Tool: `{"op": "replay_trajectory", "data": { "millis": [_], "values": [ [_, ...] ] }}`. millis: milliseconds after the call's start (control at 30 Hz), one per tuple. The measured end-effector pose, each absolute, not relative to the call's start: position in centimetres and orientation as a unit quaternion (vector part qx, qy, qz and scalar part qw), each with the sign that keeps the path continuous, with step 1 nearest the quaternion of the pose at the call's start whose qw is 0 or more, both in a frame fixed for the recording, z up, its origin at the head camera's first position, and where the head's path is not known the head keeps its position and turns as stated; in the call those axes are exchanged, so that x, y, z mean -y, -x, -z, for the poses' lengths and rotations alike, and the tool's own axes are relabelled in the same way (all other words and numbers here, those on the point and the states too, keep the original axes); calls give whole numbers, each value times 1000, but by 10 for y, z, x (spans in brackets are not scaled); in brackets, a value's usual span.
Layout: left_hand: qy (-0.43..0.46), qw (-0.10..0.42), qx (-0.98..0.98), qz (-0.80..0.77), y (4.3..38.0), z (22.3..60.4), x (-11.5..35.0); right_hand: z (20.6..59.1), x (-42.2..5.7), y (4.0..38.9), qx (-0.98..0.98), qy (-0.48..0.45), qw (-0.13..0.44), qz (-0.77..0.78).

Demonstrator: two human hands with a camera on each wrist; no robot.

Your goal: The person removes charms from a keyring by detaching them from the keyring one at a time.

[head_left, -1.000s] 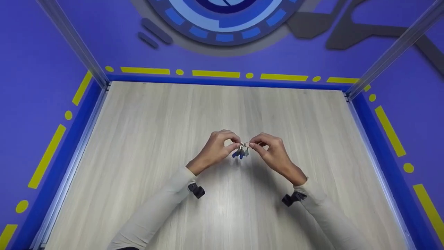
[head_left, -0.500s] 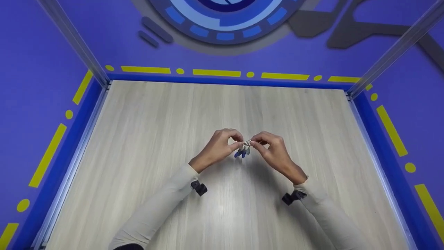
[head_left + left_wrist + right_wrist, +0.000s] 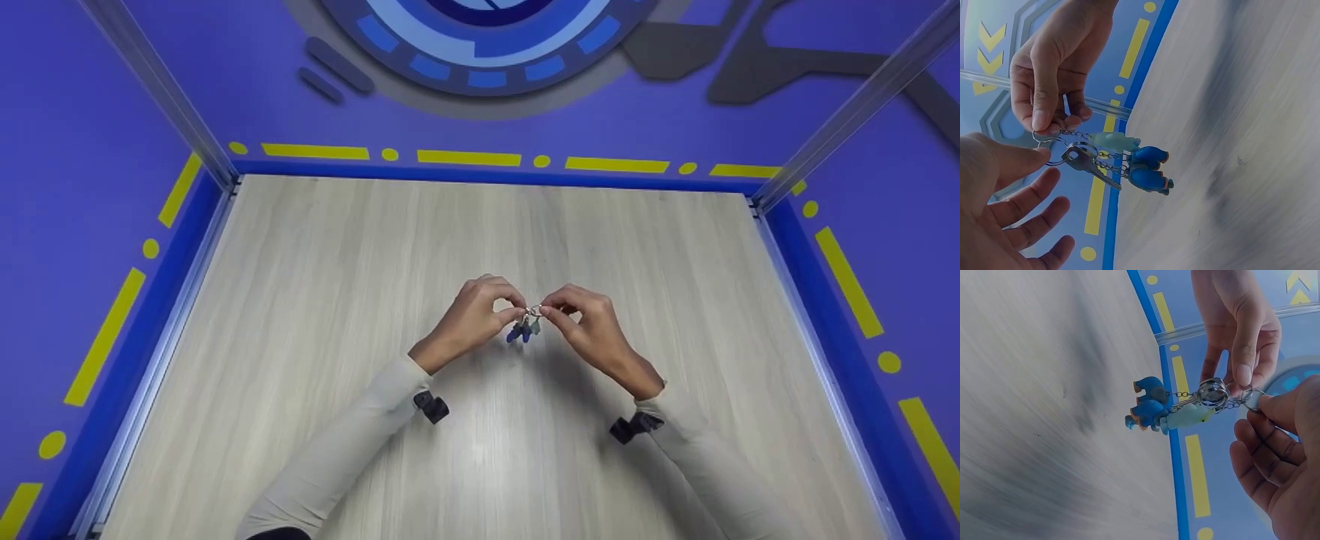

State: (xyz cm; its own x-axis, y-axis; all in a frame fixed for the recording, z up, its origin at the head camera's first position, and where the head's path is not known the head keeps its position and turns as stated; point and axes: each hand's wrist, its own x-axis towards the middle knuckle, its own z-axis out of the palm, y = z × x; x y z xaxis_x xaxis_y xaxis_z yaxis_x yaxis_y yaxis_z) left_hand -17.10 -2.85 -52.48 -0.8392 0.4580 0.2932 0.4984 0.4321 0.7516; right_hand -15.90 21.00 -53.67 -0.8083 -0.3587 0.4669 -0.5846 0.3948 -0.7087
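Note:
Over the middle of the table, my left hand [image 3: 476,311] and right hand [image 3: 585,322] hold up a bunch of linked metal key rings between them. Thumb and fingertips of the left pinch one ring, while those of the right pinch a ring [image 3: 1252,399] on the other side. From the rings hang a metal key [image 3: 1081,160], plainest in the left wrist view, and short chains. Two blue elephant-like charms [image 3: 1148,169] and a pale green charm [image 3: 1188,417] dangle at the chain ends. Fingertips partly cover the rings.
The wood-grain table [image 3: 337,247] lies below the hands. Blue-purple walls [image 3: 450,127] with yellow marks enclose its back and sides, and metal posts [image 3: 161,90] stand at the back corners. A small black camera [image 3: 431,406] sits on each wrist.
Over the last second the left hand has shifted slightly right, and the rings and charms have moved with it. The right hand stays nearly in place. Both keep their pinch.

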Motion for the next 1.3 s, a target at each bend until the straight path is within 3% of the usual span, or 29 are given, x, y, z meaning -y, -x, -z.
{"op": "replay_trajectory", "data": {
  "millis": [433, 1000, 1300],
  "values": [
    [251, 22, 821, 513, 168, 528, 32, 537, -214, 160, 823, -285, 118, -477],
    [272, 10, 844, 462, 166, 526, 26, 534, -210, 159, 829, -294, 113, -461],
    [267, 27, 847, 460, 165, 525, 26, 536, -210, 159, 825, -301, 117, -464]
  ]
}}
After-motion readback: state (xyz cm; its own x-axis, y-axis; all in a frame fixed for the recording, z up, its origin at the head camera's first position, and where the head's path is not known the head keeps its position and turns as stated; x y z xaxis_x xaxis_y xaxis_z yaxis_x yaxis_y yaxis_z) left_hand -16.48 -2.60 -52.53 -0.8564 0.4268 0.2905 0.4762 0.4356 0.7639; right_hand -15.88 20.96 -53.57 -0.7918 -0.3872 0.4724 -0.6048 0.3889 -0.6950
